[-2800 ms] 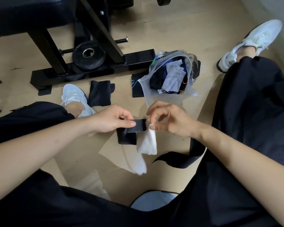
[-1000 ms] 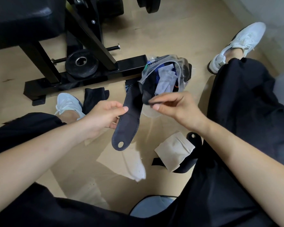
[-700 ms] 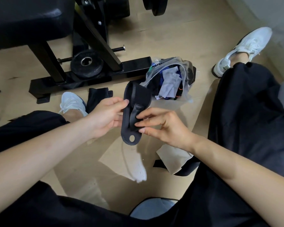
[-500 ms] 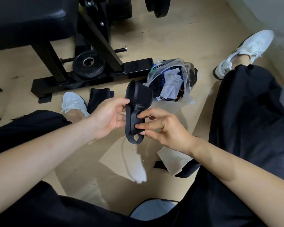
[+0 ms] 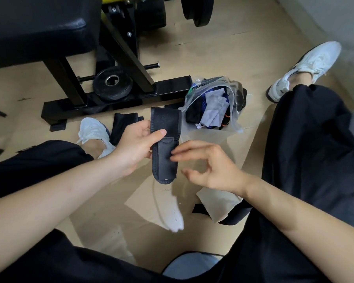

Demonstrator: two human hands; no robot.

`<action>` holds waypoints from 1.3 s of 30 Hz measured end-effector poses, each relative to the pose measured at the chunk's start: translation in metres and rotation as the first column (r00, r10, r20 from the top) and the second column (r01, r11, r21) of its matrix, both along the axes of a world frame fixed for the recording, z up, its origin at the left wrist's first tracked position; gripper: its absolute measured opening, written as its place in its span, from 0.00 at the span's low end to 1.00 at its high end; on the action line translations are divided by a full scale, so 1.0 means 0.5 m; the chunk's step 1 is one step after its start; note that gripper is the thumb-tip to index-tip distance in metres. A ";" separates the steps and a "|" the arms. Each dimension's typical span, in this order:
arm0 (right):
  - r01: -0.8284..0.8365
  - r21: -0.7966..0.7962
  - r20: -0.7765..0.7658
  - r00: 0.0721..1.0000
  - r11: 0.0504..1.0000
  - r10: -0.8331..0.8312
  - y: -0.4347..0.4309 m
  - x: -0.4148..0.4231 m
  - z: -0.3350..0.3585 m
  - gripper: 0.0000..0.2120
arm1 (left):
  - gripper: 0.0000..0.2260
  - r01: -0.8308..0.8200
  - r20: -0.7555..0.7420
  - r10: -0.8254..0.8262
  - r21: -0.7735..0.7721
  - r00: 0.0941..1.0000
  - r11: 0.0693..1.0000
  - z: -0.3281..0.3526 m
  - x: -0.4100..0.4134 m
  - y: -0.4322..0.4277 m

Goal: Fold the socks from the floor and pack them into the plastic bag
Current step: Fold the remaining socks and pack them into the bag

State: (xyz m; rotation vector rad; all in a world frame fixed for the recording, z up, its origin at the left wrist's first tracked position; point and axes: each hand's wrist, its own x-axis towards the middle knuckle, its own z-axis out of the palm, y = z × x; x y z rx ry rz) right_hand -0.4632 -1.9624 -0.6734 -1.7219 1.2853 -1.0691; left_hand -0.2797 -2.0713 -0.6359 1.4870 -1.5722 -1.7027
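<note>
One dark sock, full length a second ago, now doubled over, held just beside the plastic bag. Our left hand grips it; right hand has let go, fingers loose, tips brushing the fold. Ready for bagging, we judge.

No legible text or labels

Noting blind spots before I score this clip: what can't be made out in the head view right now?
Head view, all four:
- Plastic bag: crinkled film and overlapping pieces hide the count inside.
- Beige sock: the right hand covers its upper part.
- Dark folded piece in the left hand: blur hides whether the right fingertips touch it.
- Pale object: cut off by the bottom edge.
</note>
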 end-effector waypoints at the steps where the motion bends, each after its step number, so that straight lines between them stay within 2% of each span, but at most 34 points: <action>1: 0.097 0.070 0.128 0.986 0.993 -0.106 -0.003 -0.001 0.003 0.12 | 0.09 0.008 -0.009 -0.008 -0.013 1.000 1.000 0.001 0.000 0.001; 3: 0.290 0.235 0.321 0.878 0.928 -0.355 -0.016 -0.005 0.004 0.13 | 0.09 0.040 -0.037 -0.041 -0.028 0.998 0.999 0.006 -0.004 0.004; 4: 0.327 0.308 0.366 0.826 0.893 -0.429 -0.023 -0.007 0.003 0.17 | 0.10 0.061 -0.052 -0.062 -0.032 0.997 0.998 0.009 -0.007 0.008; 6: 0.234 0.433 0.472 0.764 0.871 -0.440 -0.029 -0.011 -0.005 0.23 | 0.11 0.091 -0.089 -0.093 -0.025 0.992 0.996 0.014 -0.013 0.015; 7: 0.150 0.469 0.530 0.740 0.870 -0.414 -0.029 -0.010 -0.007 0.23 | 0.12 0.097 -0.107 -0.099 -0.020 0.989 0.995 0.014 -0.016 0.018; 9: 0.049 0.476 0.611 0.700 0.878 -0.370 -0.028 -0.003 -0.007 0.20 | 0.12 0.095 -0.132 -0.098 -0.025 0.986 0.995 0.014 -0.022 0.024; 14: 0.068 0.452 0.694 0.599 0.890 -0.398 -0.031 0.014 0.000 0.15 | 0.12 0.101 -0.137 -0.106 -0.041 0.985 0.994 0.009 -0.025 0.024; 17: 0.089 0.458 0.707 0.567 0.884 -0.423 -0.031 0.006 -0.002 0.14 | 0.17 0.167 -0.244 -0.151 0.045 0.958 0.985 0.005 -0.018 0.018; 20: 0.061 0.443 0.744 0.531 0.894 -0.405 -0.034 -0.005 -0.002 0.18 | 0.20 0.204 -0.344 -0.153 0.117 0.927 0.972 -0.002 -0.010 0.009; 26: -0.074 0.414 0.820 0.464 0.907 -0.336 -0.029 -0.016 0.014 0.15 | 0.16 0.224 -0.431 -0.101 0.247 0.897 0.943 -0.001 -0.002 -0.009; 29: -0.117 0.429 0.816 0.475 0.896 -0.329 -0.031 -0.024 0.013 0.17 | 0.15 0.207 -0.424 -0.052 0.327 0.904 0.922 0.012 -0.003 -0.015; 31: -0.150 0.445 0.813 0.480 0.883 -0.328 -0.032 -0.027 0.017 0.18 | 0.12 0.192 -0.380 -0.067 0.299 0.923 0.935 0.019 -0.006 -0.014; 36: -0.086 0.455 0.737 0.595 0.886 -0.321 -0.027 -0.018 0.020 0.06 | 0.03 0.197 -0.279 -0.141 0.182 0.950 0.964 0.011 -0.006 -0.005; 39: -0.038 0.447 0.690 0.650 0.894 -0.318 -0.024 -0.014 0.020 0.08 | 0.11 0.200 -0.261 -0.164 0.115 0.951 0.973 0.004 -0.002 0.000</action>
